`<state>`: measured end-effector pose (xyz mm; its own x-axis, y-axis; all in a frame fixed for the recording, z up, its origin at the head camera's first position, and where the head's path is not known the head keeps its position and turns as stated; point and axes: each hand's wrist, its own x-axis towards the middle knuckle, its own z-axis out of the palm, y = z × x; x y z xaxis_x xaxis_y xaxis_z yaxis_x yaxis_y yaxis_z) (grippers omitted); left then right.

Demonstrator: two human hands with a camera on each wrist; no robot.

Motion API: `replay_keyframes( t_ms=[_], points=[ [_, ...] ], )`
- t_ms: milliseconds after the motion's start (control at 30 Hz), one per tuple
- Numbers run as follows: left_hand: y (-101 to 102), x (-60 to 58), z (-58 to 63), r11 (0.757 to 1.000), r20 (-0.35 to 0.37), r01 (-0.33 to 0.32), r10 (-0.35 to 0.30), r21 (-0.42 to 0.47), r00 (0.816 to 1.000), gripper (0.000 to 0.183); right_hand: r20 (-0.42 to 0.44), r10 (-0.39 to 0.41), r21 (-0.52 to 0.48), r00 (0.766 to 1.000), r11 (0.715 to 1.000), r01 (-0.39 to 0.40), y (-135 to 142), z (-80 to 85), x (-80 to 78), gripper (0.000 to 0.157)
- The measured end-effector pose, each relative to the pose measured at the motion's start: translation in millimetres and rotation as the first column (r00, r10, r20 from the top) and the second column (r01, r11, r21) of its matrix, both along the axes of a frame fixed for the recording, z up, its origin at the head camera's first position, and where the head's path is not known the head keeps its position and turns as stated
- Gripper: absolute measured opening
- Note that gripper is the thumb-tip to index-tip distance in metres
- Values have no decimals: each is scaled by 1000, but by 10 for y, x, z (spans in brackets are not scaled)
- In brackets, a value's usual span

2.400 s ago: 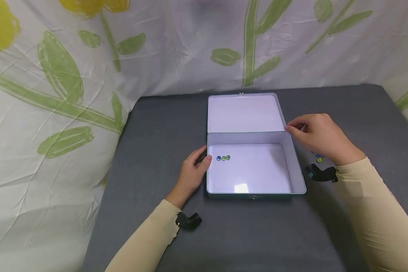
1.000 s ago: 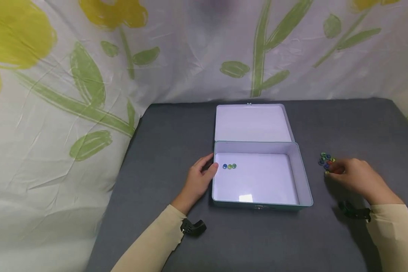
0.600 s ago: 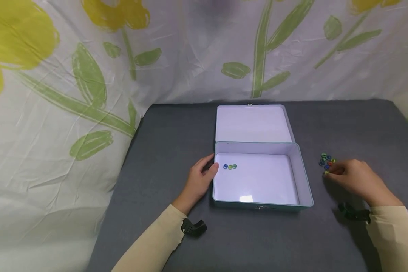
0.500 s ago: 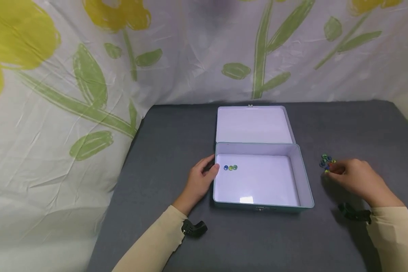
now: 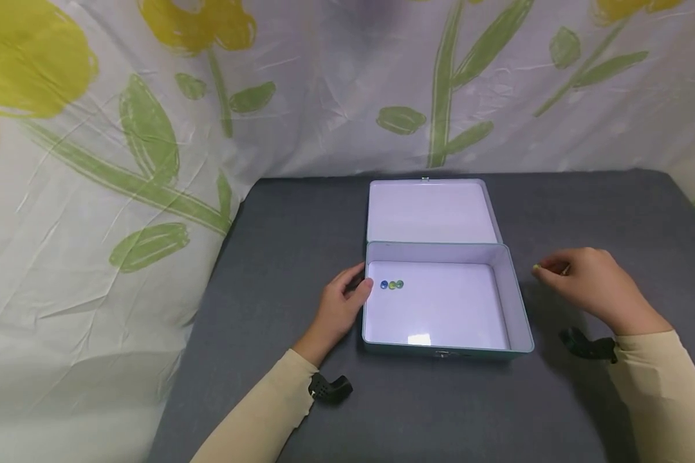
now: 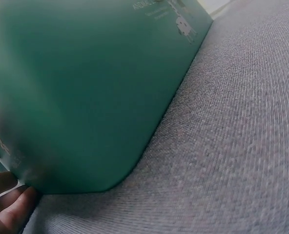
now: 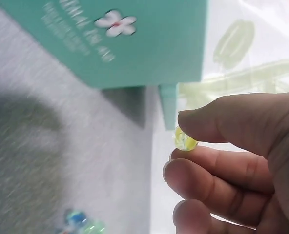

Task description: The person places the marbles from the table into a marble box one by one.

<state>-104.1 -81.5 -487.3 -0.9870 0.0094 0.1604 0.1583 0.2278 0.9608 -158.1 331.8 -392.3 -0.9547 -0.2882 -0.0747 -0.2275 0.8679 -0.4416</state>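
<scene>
I have the right hand (image 5: 599, 286) up over the bench, to the right of the box, with thumb and index finger pinching a small, round, glassy yellow-green bead (image 7: 185, 139). The right wrist view shows the bead between the two fingertips, with the other fingers loosely bent below it. At the lower left of that view I see a blue glassy bead (image 7: 76, 218) and a green glassy bead (image 7: 94, 227) on the bench, blurred.

The left hand (image 5: 337, 308) is relaxed and clutches nothing; it rests at the left side of a rectangular box, green outside and glossy white inside (image 5: 434, 305), its thumb touching the rim and its fingers lying along the outer wall. The box stands open, its white-lined lid (image 5: 432, 211) laid back on the far side. On the box floor, far and left, three beads sit in a short row, left to right: blue (image 5: 384, 285), yellow-green (image 5: 392, 285) and green (image 5: 399, 283).

Dark grey cloth covers the bench (image 5: 289, 251). Each wrist, at the end of a cream sleeve, wears a black device. Beyond the bench I see a white fabric backdrop (image 5: 324, 77) printed with yellow flowers and green stems.
</scene>
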Motion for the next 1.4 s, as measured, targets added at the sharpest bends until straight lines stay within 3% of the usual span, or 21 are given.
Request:
replay_keyframes(
  t_ms=[567,1400],
  points=[
    [-8,-10,51,1000,6,-3,3,-12,1000,51,-64,60,-33,996,998,-62,-441,289,-136,29],
    [-67,-4,30,1000,-9,18,-18,-6,1000,49,-85,178,-19,980,983,-180,-1111,345,-251,19]
  ],
)
